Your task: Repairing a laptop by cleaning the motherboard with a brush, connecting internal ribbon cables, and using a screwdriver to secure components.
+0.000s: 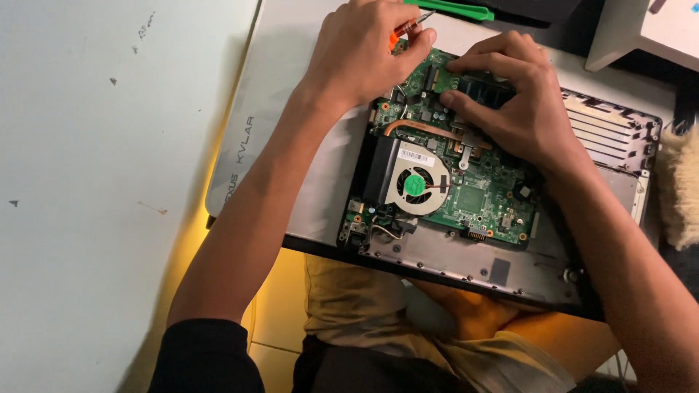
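Note:
An opened laptop (pixel 510 273) rests on my lap with its green circuit board (pixel 480 196) bare. A round cooling fan (pixel 417 183) with a green hub sits at the board's left, under a copper heat pipe (pixel 415 126). My left hand (pixel 364 51) grips a small orange-handled screwdriver (pixel 403 29) at the board's top edge. My right hand (pixel 510 98) pinches a dark memory module (pixel 484 89) in its slot at the top of the board.
A pale grey sleeve or mat (pixel 291 109) lies under the laptop's left side. A white wall or board (pixel 102 189) fills the left. A green plastic tool (pixel 455 9) lies at the top, and a fuzzy beige thing (pixel 681 185) sits at the right edge.

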